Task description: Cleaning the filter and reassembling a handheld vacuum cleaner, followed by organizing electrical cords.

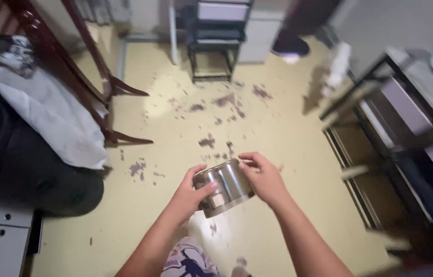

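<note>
Gripping from both sides, the left hand (190, 195) and right hand (263, 179) hold a shiny round stainless-steel container (223, 186) in mid-air above the pale yellow floor (278, 138), tilted so its base faces down and toward the camera. Left fingers curl around the near wall with the thumb laid across the side; right fingers wrap the far rim, closed on it. Smooth metal could slip if either grip loosens (the tilt adds to that risk, I judge), and it would drop onto the stained floor. A dark wooden chair (88, 66) draped with white cloth (47, 118) stands well apart at left, a black metal rack (406, 118) at right.
</note>
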